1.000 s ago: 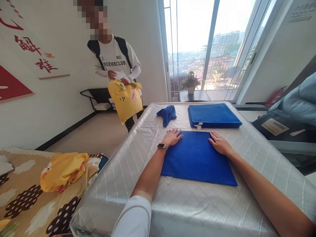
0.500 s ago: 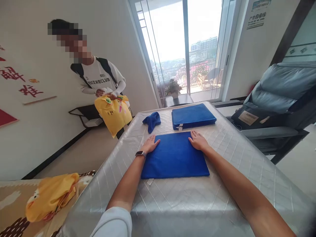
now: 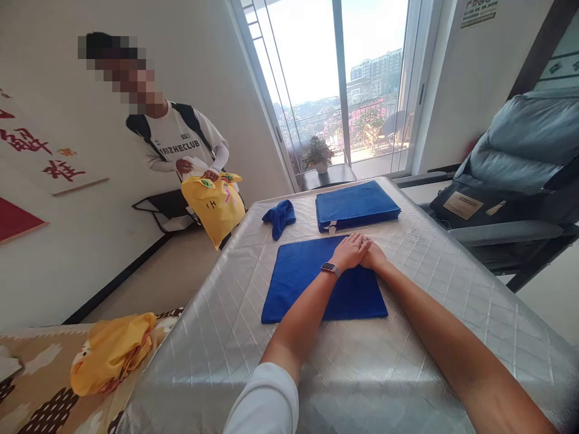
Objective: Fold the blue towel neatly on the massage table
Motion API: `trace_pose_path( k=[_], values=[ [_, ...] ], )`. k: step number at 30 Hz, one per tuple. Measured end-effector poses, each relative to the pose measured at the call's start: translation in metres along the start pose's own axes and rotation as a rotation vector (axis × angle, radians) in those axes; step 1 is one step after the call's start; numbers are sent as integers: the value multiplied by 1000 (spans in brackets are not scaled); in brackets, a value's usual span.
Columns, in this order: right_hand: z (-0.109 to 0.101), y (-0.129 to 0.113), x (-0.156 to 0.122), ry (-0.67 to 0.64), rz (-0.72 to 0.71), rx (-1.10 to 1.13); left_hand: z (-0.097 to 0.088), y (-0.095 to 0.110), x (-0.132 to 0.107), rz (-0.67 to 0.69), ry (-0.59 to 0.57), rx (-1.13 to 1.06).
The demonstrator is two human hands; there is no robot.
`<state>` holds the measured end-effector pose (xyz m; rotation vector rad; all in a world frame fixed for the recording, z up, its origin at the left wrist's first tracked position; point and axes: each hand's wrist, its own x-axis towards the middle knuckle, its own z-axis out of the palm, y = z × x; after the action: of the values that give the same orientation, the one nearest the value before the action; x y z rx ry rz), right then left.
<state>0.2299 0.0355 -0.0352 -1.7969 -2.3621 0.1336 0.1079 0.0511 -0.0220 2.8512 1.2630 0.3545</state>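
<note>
A folded dark blue cloth [image 3: 292, 274] lies flat as a rectangle on the table before me. My left hand [image 3: 349, 251] rests near its far right corner, fingers stretched out and close together, overlapping the fingers of my right hand. At that same corner, my right hand [image 3: 374, 255] lies flat, its fingers partly hidden under the left. Just beyond the cloth is a neat stack of folded blue cloths [image 3: 355, 204] with a white tag at its front edge. A crumpled blue cloth [image 3: 280, 218] sits to the left of the stack.
The table has a silvery quilted cover [image 3: 226, 319]. A person [image 3: 181, 141] stands at the left, holding a yellow bag [image 3: 215, 208]. Yellow fabric [image 3: 113, 355] lies on a patterned surface at lower left. A dark recliner [image 3: 502, 181] stands at the right, and a potted plant [image 3: 319, 154] beyond the table.
My left hand has moved from the cloth's far left corner across to the far right one, onto my right hand. The right hand has stayed near that corner.
</note>
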Motion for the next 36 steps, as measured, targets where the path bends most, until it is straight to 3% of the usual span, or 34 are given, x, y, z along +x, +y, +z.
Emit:
trace_pose_path(
  k=[3,10,14,17,24,31,36],
  values=[
    [1,1,2,9,34,12,7,-9,-6,-130,-27,-63],
    [0,0,8,-9,81,22,-30,-110,-95,-489,-76,-12],
    [0,2,8,-10,79,14,-44,-147,-135,-629,-66,-6],
    [1,2,9,-2,86,1,-45,-155,-147,-656,-52,-17],
    [-4,-1,11,-21,117,-20,-43,-155,-145,-659,-36,-33],
    [-12,-28,-11,60,104,-83,-43,-154,-146,-657,-26,-46],
    [-2,-40,-24,1,150,-56,-43,-155,-146,-663,-10,-48]
  ],
)
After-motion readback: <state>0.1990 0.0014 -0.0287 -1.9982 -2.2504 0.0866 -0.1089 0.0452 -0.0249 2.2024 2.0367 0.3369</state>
